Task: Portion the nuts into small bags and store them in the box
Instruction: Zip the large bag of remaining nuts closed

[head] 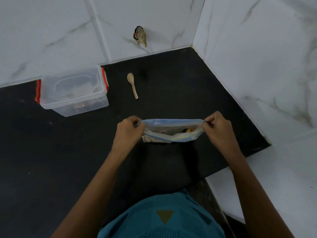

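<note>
A clear zip bag (171,130) with a blue top strip stands on the black counter (68,160), its mouth stretched wide. My left hand (129,130) pinches the bag's left end and my right hand (218,128) pinches its right end. Inside the bag I see dark and yellow bits, too small to name. A clear plastic box (73,91) with red clips and its lid on sits at the back left. A small wooden spoon (132,85) lies flat on the counter between the box and the bag.
Marble-tiled walls meet in a corner at the back right. A crumpled wrapper (140,36) hangs on the back wall. The counter's right edge runs diagonally at about (248,117), close to my right hand.
</note>
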`<state>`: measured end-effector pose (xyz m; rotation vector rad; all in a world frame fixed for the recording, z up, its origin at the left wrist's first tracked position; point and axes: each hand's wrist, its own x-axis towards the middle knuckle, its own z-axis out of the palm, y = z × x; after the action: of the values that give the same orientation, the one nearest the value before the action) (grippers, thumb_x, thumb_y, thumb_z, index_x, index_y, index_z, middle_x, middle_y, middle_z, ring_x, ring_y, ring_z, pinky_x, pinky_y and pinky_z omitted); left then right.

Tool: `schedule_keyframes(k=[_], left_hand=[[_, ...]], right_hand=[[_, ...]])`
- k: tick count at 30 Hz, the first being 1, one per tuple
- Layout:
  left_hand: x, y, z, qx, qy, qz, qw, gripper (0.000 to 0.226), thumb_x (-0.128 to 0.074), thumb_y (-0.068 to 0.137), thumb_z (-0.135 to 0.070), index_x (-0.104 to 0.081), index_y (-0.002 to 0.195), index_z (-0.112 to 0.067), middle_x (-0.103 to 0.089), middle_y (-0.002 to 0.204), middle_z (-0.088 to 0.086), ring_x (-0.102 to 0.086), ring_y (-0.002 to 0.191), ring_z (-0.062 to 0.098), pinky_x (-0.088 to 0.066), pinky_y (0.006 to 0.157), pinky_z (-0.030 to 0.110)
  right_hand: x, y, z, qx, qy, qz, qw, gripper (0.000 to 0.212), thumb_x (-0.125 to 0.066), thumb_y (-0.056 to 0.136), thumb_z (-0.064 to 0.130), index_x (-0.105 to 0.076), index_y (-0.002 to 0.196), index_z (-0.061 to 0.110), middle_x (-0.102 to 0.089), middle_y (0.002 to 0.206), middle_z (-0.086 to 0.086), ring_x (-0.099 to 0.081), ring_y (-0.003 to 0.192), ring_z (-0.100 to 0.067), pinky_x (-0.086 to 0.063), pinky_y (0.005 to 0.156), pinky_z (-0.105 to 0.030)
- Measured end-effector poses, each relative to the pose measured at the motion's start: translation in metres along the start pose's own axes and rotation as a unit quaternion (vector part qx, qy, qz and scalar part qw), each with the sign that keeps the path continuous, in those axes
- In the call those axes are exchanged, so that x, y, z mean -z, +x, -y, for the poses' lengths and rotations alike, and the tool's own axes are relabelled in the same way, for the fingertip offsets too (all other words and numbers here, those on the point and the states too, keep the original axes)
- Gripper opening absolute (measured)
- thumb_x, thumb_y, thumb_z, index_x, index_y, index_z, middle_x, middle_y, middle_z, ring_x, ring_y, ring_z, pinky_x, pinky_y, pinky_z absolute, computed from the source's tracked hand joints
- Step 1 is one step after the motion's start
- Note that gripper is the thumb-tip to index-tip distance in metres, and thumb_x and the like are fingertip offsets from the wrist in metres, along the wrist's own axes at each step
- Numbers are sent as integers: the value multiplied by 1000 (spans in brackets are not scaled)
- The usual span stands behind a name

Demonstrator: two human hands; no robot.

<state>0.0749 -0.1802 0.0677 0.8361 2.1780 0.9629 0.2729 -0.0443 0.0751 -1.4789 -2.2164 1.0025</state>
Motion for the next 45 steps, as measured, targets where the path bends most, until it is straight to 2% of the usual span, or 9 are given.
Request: schedule_keyframes(k=[8,13,18,22,28,31,34,37,45], left_hand=[[-3,0,-1,-3,5,-35,999,10,-54,90,-19,-51,100,-16,-52,106,6,-57,85,12,-43,57,15],[-1,0,-3,48,-13,14,999,9,-51,93,-20,-56,94,-12,-55,81,-2,-57,70,7,-45,53,16],[4,1,-12,169,-249,108,947,12,-48,92,-12,-60,93,-8,-64,95,11,-65,81,13,-56,62,16],[17,-1,-11,221,-460,171,843,27,-62,75,-18,-59,100,-9,-68,89,13,-69,80,21,-59,67,27],[18,-1,-3,244,-508,185,805,38,-64,66,-25,-61,101,-10,-66,91,10,-65,87,20,-57,73,30],[20,1,0,243,-535,192,786,32,-64,68,-29,-64,96,-14,-65,88,4,-64,83,14,-58,72,26],[18,2,-1,240,-540,171,789,30,-65,67,-25,-65,94,-15,-67,89,4,-64,82,12,-56,71,24],[14,1,-5,226,-549,146,792,26,-65,65,-23,-66,89,-13,-68,84,4,-66,73,10,-56,68,22],[11,0,-10,203,-572,120,786,24,-63,67,-22,-65,89,-12,-71,78,4,-69,72,11,-58,66,22]], right_hand=[[1,1,2,-7,29,4,1000,11,-48,92,8,-41,95,15,-51,88,-1,-56,79,-12,-48,69,-22],[1,1,5,-83,136,12,987,5,-45,94,11,-49,96,14,-54,85,2,-60,72,-9,-48,58,-17],[3,3,10,-209,320,88,920,14,-42,96,14,-55,98,14,-62,93,-8,-64,81,-15,-51,62,-23],[12,5,4,-261,465,99,841,11,-49,92,20,-58,98,16,-63,99,-8,-61,91,-16,-49,71,-26],[10,3,-6,-278,606,127,734,30,-57,77,31,-61,102,13,-65,95,-5,-61,87,-14,-50,77,-25],[9,3,-11,-266,647,124,704,22,-57,75,22,-70,90,15,-69,92,-5,-68,82,-15,-57,69,-26],[5,2,-12,-255,663,130,692,17,-78,57,13,-77,74,17,-72,91,-4,-70,81,-15,-57,67,-27],[1,4,-17,-238,683,127,679,56,-95,21,16,-77,73,16,-73,91,-4,-70,84,-15,-57,71,-30],[-1,8,-16,-231,681,115,686,58,-96,15,24,-77,70,17,-72,87,-2,-69,81,-12,-55,76,-27]])
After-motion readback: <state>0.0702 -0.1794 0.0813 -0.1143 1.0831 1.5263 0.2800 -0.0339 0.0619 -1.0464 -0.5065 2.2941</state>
